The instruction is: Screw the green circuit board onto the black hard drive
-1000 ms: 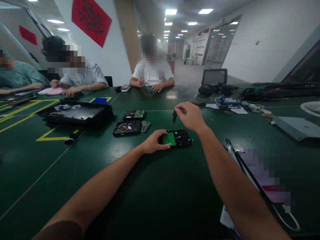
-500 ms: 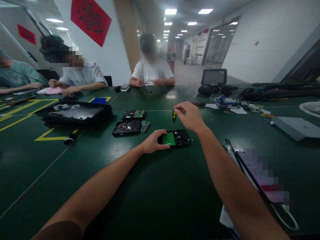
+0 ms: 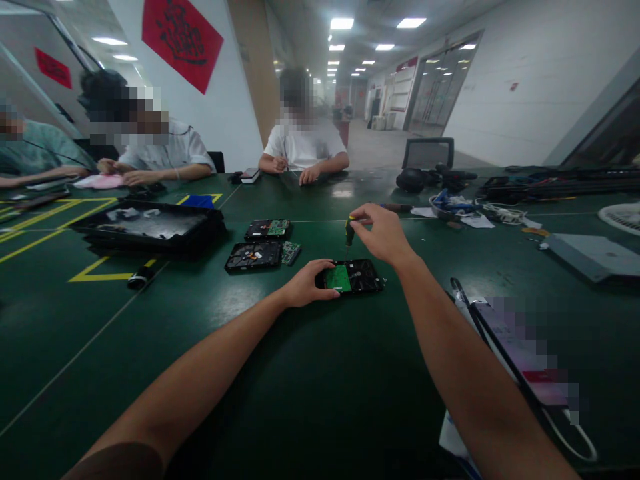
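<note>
A black hard drive [image 3: 364, 275] with a green circuit board [image 3: 339, 279] lies flat on the dark green table. My left hand [image 3: 311, 283] grips its left end, thumb along the near edge and fingers at the far edge. In my right hand [image 3: 381, 230] is a small screwdriver [image 3: 349, 233] with a dark green and yellow handle, pinched near its top. The screwdriver stands nearly upright, its tip at the drive's far edge beside the board. Tiny bits, perhaps screws [image 3: 385, 281], lie just right of the drive.
Left of my hands are two more hard drives [image 3: 253, 257] [image 3: 268, 229] and a loose circuit board [image 3: 291, 253]. Farther left stands a black tray [image 3: 150, 227]. A grey metal box [image 3: 595, 257] and cables [image 3: 505, 212] lie right. A person [image 3: 305, 143] sits opposite; others sit at left.
The screwdriver's handle has turned in my right fingers, its yellow markings shifting round. My left hand and the hard drive have stayed put. The person opposite has moved a hand.
</note>
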`<state>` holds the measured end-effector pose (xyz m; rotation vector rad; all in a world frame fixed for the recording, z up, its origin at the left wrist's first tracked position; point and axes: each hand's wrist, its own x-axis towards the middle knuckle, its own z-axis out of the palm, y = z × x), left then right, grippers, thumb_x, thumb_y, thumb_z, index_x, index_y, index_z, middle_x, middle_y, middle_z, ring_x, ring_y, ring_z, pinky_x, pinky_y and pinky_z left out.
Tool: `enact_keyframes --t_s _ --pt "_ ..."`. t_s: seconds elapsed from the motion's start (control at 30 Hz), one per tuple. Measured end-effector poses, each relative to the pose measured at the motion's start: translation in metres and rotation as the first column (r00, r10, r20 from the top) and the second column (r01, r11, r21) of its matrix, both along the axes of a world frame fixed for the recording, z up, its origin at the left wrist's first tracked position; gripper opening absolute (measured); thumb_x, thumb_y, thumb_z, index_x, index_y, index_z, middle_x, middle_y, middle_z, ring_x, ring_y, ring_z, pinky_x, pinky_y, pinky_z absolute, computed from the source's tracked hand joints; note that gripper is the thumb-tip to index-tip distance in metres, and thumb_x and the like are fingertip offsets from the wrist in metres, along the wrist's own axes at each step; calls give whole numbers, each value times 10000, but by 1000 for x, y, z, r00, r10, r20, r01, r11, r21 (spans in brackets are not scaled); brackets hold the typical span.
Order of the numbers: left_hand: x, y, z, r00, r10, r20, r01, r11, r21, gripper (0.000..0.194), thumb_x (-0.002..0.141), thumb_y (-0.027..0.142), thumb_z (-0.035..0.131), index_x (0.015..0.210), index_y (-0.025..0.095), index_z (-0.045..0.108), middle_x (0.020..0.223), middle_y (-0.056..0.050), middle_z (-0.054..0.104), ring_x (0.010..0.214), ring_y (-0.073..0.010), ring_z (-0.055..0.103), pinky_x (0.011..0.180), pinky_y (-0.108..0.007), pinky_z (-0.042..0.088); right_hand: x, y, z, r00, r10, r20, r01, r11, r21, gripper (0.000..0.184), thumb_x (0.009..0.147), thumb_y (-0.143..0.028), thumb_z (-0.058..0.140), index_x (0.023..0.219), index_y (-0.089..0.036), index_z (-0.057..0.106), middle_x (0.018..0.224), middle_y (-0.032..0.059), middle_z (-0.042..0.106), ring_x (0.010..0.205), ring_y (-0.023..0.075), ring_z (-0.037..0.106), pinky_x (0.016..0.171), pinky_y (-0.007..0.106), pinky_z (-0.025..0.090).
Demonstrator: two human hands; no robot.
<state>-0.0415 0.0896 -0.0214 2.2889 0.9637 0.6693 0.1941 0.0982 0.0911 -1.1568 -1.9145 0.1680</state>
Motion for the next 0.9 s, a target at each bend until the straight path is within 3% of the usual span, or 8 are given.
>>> enact_keyframes --t_s 0.23,0.57,0.9 --pt "-1 1 -1 1000 -1 -1 1 1000 -9 782 702 549 809 1366 232 543 1495 -120 498 1393 -326 458 1187 -509 352 0 -2 4 999 -16 41 15 1000 8 62 892 -280 624 912 -230 655 940 54 714 884 220 671 856 397 540" --pt "1 0 -1 1000 -7 10 7 1000 6 764 703 531 813 1355 232 549 1484 -118 511 1374 -329 477 1173 -516 370 0 -2 2 999 -22 -24 21 999 -47 63 885 -286 636 915 -231 638 932 54 725 878 221 682 841 404 544" --pt "0 -1 0 1000 -6 0 6 1000 2 783 705 534 812 1370 225 538 1492 -122 498 1387 -322 460 1190 -500 354 0 -1 1 1000 -16 -4 16 1000 -9 117 844 -235 669 960 -222 668 997 66 733 907 228 687 862 411 551"
